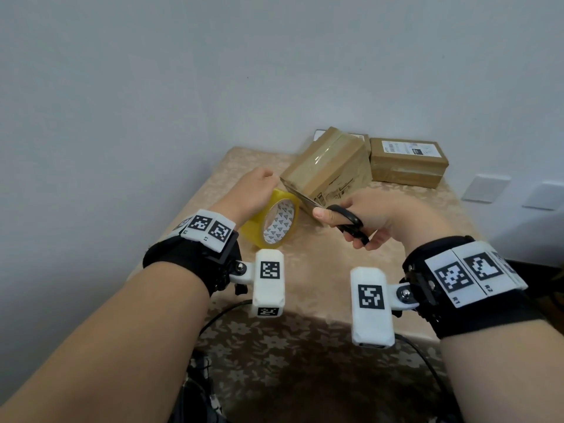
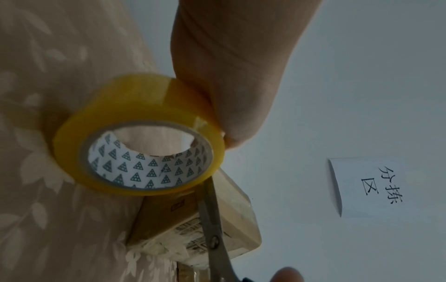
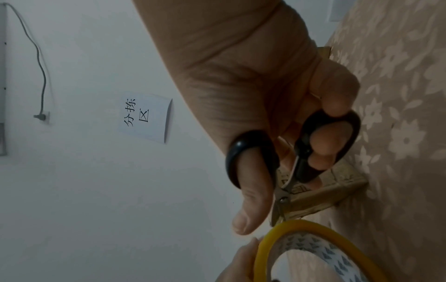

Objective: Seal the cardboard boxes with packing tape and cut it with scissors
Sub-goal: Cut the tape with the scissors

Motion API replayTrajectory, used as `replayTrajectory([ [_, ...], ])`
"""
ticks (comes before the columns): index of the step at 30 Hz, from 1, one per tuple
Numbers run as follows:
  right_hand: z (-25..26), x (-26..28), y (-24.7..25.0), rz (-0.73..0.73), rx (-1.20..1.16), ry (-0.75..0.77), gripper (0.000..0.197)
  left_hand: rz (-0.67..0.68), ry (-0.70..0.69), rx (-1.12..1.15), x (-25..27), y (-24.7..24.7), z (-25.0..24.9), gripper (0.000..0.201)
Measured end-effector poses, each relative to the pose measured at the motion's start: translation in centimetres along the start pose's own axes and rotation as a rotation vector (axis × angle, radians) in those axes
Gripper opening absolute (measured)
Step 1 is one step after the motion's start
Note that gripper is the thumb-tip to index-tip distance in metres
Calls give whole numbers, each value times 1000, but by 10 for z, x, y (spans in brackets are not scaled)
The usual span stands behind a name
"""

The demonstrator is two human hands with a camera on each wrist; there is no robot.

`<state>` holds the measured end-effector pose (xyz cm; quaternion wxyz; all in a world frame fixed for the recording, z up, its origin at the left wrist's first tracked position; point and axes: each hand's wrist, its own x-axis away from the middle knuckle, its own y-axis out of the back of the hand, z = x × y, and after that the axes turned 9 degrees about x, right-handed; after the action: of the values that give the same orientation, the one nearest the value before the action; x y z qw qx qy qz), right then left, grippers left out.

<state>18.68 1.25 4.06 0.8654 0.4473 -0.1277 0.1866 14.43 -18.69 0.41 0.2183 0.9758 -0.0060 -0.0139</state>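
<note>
From my remote seat, I see my left hand (image 1: 254, 193) gripping the yellow roll of clear packing tape (image 1: 276, 219) from above, its printed core facing me, just beside the near corner of a brown cardboard box (image 1: 328, 166) on the beige floral-clothed surface (image 1: 213, 184). My right hand (image 1: 370, 215) has thumb and fingers curled through the black-handled steel scissors (image 1: 345, 222); the blades reach into the gap between roll and box. I cannot tell whether the tape is cut through.

I judge this box nearly sealed: a glossy tape strip already runs along its top seam, and only the cut remains. A second, flatter brown box (image 1: 407, 161) with a shipping label sits behind it, and whether it is taped I cannot say.
</note>
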Motion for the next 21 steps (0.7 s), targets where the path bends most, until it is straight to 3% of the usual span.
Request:
replayTrajectory([
  [3,1,-3,0,-1,23,10,77,-68,89,88,-2,4,-1,25],
  [5,1,-6,-1,-9,39,28,82,-47,172,121,-3,5,-4,17],
  [8,1,-10,-4,-8,30,42,74,-42,261,141,-3,5,-7,21],
  [14,0,-14,-7,-38,29,59,58,-47,263,183,-2,7,-7,6],
  [21,0,-16,-7,-80,-5,122,52,-72,327,230,0,1,-7,12],
])
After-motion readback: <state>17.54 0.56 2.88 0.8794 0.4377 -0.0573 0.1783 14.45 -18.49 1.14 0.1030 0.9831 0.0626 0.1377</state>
